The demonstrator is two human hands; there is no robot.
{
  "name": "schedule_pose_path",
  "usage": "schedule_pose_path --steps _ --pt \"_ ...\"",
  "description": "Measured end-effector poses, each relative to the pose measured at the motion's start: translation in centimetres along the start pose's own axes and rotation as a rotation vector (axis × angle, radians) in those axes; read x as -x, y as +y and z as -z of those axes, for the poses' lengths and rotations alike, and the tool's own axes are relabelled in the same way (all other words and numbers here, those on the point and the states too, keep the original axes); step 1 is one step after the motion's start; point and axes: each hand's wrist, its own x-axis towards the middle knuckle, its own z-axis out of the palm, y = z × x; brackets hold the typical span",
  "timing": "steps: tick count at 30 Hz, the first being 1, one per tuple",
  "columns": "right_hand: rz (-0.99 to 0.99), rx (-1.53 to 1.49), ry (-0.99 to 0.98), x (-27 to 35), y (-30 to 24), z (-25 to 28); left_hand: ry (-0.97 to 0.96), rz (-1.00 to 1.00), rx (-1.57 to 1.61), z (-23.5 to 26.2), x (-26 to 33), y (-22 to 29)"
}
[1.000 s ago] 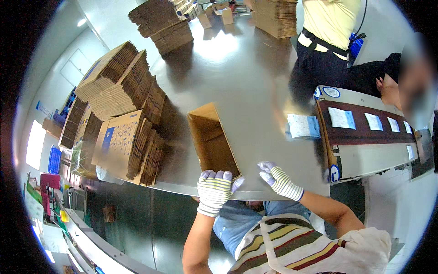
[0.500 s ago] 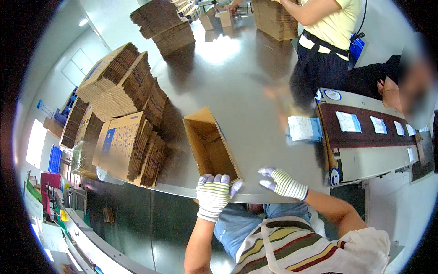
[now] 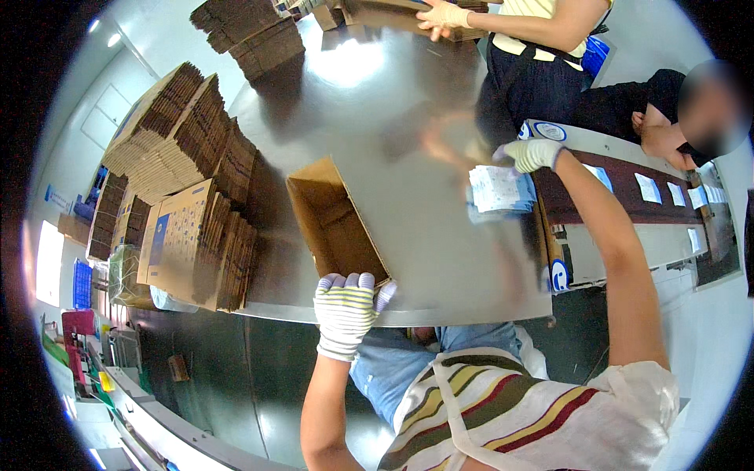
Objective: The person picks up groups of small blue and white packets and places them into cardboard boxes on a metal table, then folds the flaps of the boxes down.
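Observation:
An open cardboard box (image 3: 320,206) stands at the near edge of the metal table, its inside facing up. My left hand (image 3: 344,308), in a striped glove, has its fingers hooked over the box's near rim, with the thumb at the near right corner. My right hand (image 3: 532,155), in a matching glove, reaches out with fingers extended just above the far edge of a pile of white and light-blue packets (image 3: 499,190). Nothing shows in its grasp. The pile lies on the table beside the end of a conveyor belt.
The dark red conveyor belt (image 3: 620,208) at the right carries spaced packets (image 3: 648,188). Tall stacks of flattened cartons (image 3: 188,224) crowd the table's left side, with another stack (image 3: 255,47) farther back. Two people are near the far right; one's gloved hand (image 3: 445,16) touches cardboard.
My right hand has moved up and right from the near table edge to the packet pile. My left hand stays on the box rim. The whole view has shifted slightly.

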Motion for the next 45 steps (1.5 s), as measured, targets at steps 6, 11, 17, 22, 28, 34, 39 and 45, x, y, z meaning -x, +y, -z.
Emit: schedule_pose_path --steps 6,11,17,22,28,34,39,45 --pt "0.065 0.235 -0.152 -2.9 -6.5 -3.8 -0.020 0.021 0.010 -0.1 0.8 -0.3" --pt "0.178 0.208 0.149 4.1 -17.0 -9.1 0.038 0.016 0.041 -0.5 0.8 -0.2" --pt "0.291 -0.365 0.294 4.5 -18.2 -8.6 -0.040 -0.026 0.054 -0.2 1.1 -0.5" --pt "0.829 -0.918 0.775 2.5 -24.0 -2.9 -0.167 -0.130 0.019 0.7 0.6 -0.5" --pt "0.968 -0.342 0.852 -3.9 -29.5 -3.5 -0.071 -0.107 -0.017 0.1 1.6 -1.0" --pt "0.613 -0.197 0.553 -2.8 -28.7 -4.4 0.063 -0.136 0.109 1.3 1.9 -0.9" --pt "0.500 0.208 0.505 0.3 -29.8 -2.5 0.240 0.285 0.576 5.0 -6.5 -3.2" --pt "0.663 -0.162 0.592 3.5 -28.8 -1.8 -1.021 0.105 0.123 -3.8 -9.5 -8.3"
